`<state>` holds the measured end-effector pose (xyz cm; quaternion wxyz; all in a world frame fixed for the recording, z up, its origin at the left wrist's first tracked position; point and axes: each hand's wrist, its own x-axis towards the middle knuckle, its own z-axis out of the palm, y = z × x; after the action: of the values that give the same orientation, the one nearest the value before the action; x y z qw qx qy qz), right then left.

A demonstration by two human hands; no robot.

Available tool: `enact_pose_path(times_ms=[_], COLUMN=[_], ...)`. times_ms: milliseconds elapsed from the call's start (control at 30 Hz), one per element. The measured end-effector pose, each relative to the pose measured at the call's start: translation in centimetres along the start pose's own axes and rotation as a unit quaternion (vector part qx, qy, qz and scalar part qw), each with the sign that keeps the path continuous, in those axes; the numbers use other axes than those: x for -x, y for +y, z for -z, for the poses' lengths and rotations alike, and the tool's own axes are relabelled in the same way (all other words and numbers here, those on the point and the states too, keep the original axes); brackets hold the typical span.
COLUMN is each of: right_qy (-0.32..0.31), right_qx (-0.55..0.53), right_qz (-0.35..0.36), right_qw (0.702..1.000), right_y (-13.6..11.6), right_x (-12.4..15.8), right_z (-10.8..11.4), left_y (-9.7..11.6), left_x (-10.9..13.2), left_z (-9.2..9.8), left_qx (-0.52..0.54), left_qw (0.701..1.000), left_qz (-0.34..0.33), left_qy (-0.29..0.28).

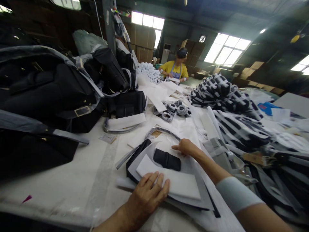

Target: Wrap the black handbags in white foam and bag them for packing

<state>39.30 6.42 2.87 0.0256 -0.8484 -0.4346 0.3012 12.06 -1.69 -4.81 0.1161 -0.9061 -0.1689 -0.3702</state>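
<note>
My left hand (pixel 148 192) lies flat, fingers spread, on a white foam sheet (pixel 180 183) near the table's front edge. Under the sheet is a black bag piece wrapped in grey paper (pixel 135 161). A small black folded part (pixel 167 159) lies on the paper just beyond the sheet. My right hand (pixel 185 147) reaches forward, fingers curled and pressed on the paper beside that black part; a pale sleeve cuff (pixel 235 193) covers my forearm.
Black handbags in plastic wrap (pixel 60 93) pile up at the left. Black-and-white striped bags (pixel 224 93) heap at the right. Rolls of grey strap (pixel 172 109) and white foam pieces (pixel 126 121) lie mid-table. A person in a yellow shirt (pixel 177 67) works at the far end.
</note>
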Motion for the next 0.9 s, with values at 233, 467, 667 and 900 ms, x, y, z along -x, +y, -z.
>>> enact_pose_path(times_ms=[233, 467, 667, 900], right_qy=[-0.021, 0.028, 0.058, -0.033], right_qx=[-0.080, -0.075, -0.045, -0.144], right_qz=[-0.019, -0.030, -0.073, -0.119], right_qw=[0.996, 0.996, 0.995, 0.982], right_y=[0.2, 1.0, 0.2, -0.9], right_x=[-1.2, -0.6, -1.4, -1.9], right_z=[-1.6, -0.7, -0.3, -2.0], left_y=[-0.3, -0.3, 0.1, 0.0], left_x=[0.6, -0.6, -0.1, -0.4], left_z=[1.0, 2.4, 1.2, 1.3], left_qx=[0.040, 0.102, 0.075, 0.067], left_qw=[0.995, 0.977, 0.981, 0.985], left_qz=[-0.013, 0.016, 0.006, 0.011], left_qy=[-0.093, -0.186, -0.179, -0.161])
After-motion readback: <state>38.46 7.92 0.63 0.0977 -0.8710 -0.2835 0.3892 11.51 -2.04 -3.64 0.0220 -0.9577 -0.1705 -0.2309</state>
